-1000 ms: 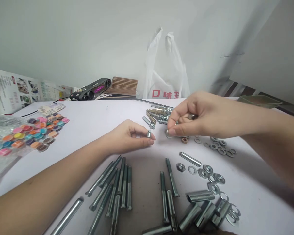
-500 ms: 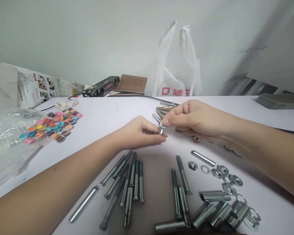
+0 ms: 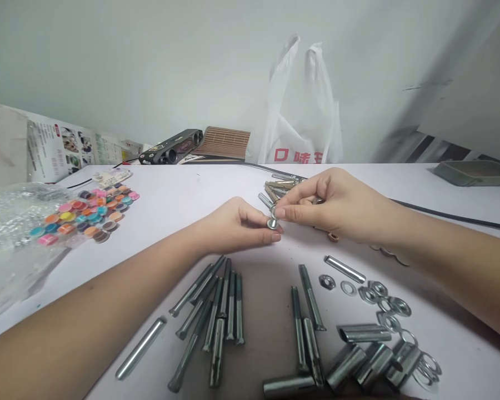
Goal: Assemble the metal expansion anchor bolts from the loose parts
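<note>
My left hand (image 3: 241, 225) is closed, thumb and fingers pinching a small silver expansion bolt (image 3: 272, 223) whose round flared end faces me; the fingers cover much of it. Just above, my right hand (image 3: 329, 200) pinches a thin metal washer (image 3: 274, 211) against the bolt, largely covered by the fingertips. Nearer me, several long bolts with flared ends (image 3: 216, 311) lie fanned out, and a plain metal sleeve (image 3: 140, 349) rests left of them. To the right are two more bolts (image 3: 311, 297), hex nuts (image 3: 327, 282), washers (image 3: 349, 288) and wider sleeves (image 3: 345, 366).
Behind my hands lies a pile of bolts (image 3: 283, 186), with a brass-coloured nut (image 3: 333, 236) nearby. Colourful round pieces (image 3: 87, 214) and clear plastic wrap (image 3: 16, 233) are at left. A white plastic bag (image 3: 302, 122), black box (image 3: 170, 147) and grey tray (image 3: 477, 173) stand at the back.
My right fingertips have shifted slightly left and down against the bolt. Its round end now shows more fully toward me. The left hand has hardly moved.
</note>
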A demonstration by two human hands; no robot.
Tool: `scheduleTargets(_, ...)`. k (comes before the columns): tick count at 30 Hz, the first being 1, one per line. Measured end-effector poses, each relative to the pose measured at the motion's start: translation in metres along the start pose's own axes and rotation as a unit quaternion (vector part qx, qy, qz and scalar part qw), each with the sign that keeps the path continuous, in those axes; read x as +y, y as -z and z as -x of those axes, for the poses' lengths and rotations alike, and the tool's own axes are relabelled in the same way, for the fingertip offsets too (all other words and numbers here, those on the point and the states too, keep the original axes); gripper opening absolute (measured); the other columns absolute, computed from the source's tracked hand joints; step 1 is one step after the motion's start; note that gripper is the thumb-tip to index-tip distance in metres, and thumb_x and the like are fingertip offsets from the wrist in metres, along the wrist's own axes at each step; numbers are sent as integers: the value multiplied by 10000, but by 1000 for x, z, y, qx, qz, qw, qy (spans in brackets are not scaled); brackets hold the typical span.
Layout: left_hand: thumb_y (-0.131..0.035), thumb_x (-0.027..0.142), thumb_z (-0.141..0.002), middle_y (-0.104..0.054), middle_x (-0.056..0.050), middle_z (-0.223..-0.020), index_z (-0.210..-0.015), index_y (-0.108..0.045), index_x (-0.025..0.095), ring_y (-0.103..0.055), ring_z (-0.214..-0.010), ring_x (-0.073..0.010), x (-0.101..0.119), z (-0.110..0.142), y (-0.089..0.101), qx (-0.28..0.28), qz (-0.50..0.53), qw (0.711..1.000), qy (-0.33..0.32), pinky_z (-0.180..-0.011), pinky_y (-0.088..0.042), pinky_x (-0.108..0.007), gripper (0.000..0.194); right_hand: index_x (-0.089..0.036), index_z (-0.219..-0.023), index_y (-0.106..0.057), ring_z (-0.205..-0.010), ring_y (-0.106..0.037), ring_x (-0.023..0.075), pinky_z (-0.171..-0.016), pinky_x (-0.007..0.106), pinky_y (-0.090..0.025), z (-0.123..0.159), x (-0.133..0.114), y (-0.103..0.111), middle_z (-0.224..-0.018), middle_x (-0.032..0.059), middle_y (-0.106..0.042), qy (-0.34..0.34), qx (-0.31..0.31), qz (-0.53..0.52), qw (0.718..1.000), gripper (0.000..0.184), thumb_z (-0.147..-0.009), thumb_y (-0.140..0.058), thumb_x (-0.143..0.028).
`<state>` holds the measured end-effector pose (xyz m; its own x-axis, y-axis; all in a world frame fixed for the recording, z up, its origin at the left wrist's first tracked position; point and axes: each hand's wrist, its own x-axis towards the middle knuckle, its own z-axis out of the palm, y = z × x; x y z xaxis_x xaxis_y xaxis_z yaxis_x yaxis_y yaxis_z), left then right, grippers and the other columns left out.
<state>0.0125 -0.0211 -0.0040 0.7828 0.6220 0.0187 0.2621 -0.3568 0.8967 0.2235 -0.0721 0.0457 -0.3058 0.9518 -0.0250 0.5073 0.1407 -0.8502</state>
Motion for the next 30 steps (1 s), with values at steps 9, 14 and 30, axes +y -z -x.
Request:
scheduleTargets(9, -709, 469, -781, -698, -65, -847, -900, -771, 102, -588, -744, -128, -3, 0, 1, -10, -22, 1000, -5, -668, -453, -224, 391, -222, -771, -783, -389, -226, 33, -349, 215, -157, 2, 0, -6, -439, -36, -355, 51, 18, 39, 998, 137, -770, -714, -340)
scheduleTargets(14, -701, 479, -786, -631, -26, -715, -914, -773, 106, -516, -667, -93, -4, 0, 2, -11, -27, 1000, 0, -639, -407, -218, 400, -237, -791, -771, -400, -260, 51, -353, 217, -190, 4, 1, -12, -449, -32, -358, 85, 34, 94, 991, 184, -806, -653, -377)
scheduleTargets(30, -708, 473, -781, -696, -61, -849, -918, -769, 110, -598, -775, -137, -3, -1, 2, -14, -23, 1000, -6, -702, -467, -233, 393, -268, -1175, -499, -660, -515, 149, -551, 282, -429, 20, -4, 6, -930, 33, -620, 56, -12, 275, 960, 272, -913, -450, -325)
